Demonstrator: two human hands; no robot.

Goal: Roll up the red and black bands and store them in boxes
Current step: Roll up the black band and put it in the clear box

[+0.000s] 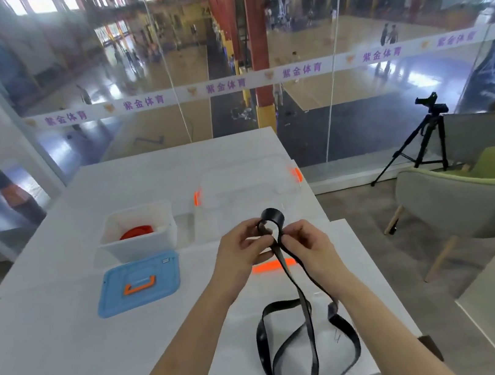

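A long black band hangs from both hands, and its lower loops lie on the white table. Its top end curls into a small loop above my fingers. My left hand pinches the band just under that loop. From the other side my right hand pinches it too. The red band lies rolled inside a white open box at the left. A clear box with orange latches stands behind my hands.
A blue lid with an orange handle lies flat in front of the white box. A clear lid with an orange handle lies under my hands. A green-grey chair and a tripod stand to the right. A glass wall rises behind the table.
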